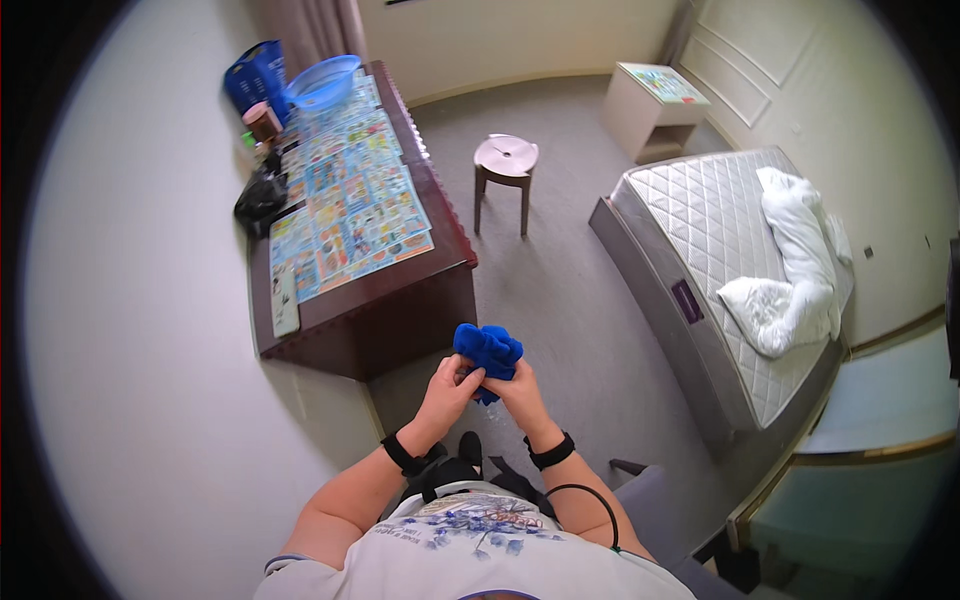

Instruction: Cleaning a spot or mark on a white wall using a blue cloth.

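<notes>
A bunched blue cloth (487, 349) is held up before my body, over the grey floor. My left hand (448, 390) pinches its near left side between thumb and fingers. On the right side, my right hand (519, 391) grips the same cloth, its thumb close to the left one. A small end of the cloth hangs below my fingers. Black bands circle both wrists. Just beyond my hands, to the left, stands a dark wooden table (375, 315) topped with printed sheets (352, 217).
On the table are a blue plastic basin (324, 82), a blue bag (256, 79) and a black plastic bag (262, 196). A round stool (507, 155) stands beyond. Right are a bedside cabinet (645, 112), a mattress (690, 217) with white bedding (802, 255), and a grey chair (652, 510).
</notes>
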`<state>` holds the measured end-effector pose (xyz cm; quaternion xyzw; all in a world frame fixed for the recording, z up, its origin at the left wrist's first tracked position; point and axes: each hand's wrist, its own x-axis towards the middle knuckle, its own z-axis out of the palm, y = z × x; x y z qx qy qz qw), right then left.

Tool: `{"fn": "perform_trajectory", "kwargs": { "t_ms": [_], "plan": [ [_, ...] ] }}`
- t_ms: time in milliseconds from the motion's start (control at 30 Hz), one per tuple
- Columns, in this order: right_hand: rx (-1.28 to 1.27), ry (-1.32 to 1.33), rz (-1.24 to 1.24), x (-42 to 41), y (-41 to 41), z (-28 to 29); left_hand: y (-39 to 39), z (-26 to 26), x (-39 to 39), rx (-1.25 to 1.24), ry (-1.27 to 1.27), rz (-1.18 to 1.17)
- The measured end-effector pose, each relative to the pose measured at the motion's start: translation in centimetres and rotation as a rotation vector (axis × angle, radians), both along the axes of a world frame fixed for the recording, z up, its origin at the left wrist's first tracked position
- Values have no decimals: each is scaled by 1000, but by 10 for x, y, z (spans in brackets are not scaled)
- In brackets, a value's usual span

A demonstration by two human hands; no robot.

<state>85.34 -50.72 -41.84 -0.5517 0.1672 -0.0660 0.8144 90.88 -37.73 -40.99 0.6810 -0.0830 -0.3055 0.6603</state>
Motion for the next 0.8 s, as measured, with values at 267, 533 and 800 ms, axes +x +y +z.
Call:
{"fn": "perform_trajectory", "kwargs": {
  "t_ms": [267, 533, 800],
  "plan": [
    [-64, 126, -277, 29, -89, 0, -78, -25, 70, 2, 182, -340],
    [36, 55, -262, 121, -198, 0, -175, -62, 152, 234, 138, -515],
    [62, -12, -125, 216, -331, 17, -290, -117, 260, 403, -37, -483]
  ]
}}
